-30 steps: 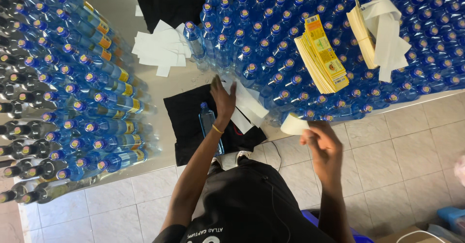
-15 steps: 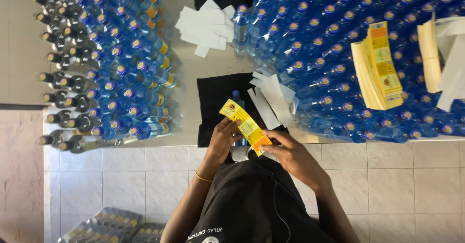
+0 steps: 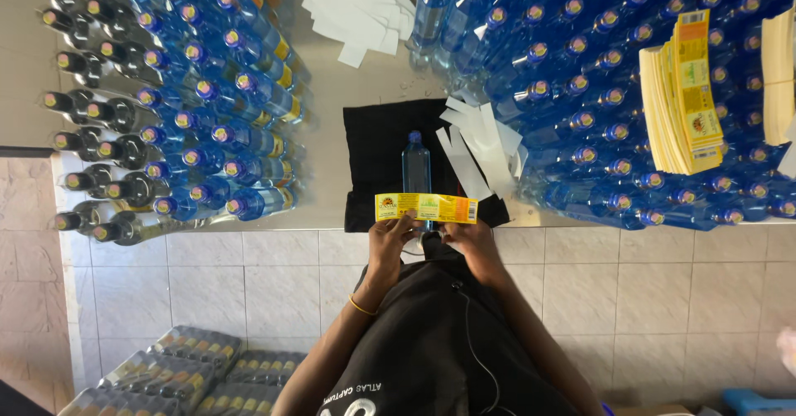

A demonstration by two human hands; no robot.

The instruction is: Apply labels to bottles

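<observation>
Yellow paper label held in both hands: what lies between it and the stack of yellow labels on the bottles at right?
In the head view, loose white paper strips and blue-capped bottles lie between the yellow paper label and the label stack.

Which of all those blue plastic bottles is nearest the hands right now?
The lone clear blue plastic bottle lying on the black cloth, apart from the packed groups; both hands hold a yellow label across its base end.

Bright even daylight, soft shadows, sharp centre, slight wide-angle bending at edges.
</observation>
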